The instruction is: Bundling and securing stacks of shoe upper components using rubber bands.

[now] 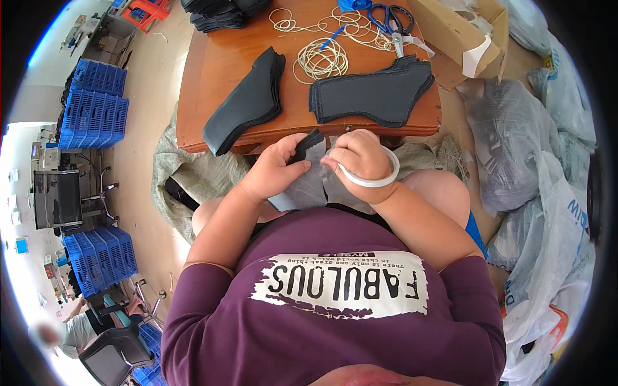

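Observation:
My left hand (278, 168) is closed on a small bundle of dark grey fabric pieces (313, 149), with its thumb on the near side. Just to the right, my right hand (358, 156) is curled with thumb and forefinger pinched together beside the fabric. What that pinch holds is too small to make out. Around the right hand near the wrist hangs a white ring (369, 183), like a roll of narrow tape. Beyond my hands, two stacks of dark sock-shaped fabric pieces lie on the table, a left stack (248, 100) and a right stack (370, 92).
The brown wooden table (241, 46) also bears coiled pale cord (322, 61), a blue pen (333, 37), scissors (396, 32) and more dark fabric (222, 13). A cardboard box (460, 38) and plastic bags (505, 138) stand right. Blue crates (95, 119) and a seated person (84, 331) are left.

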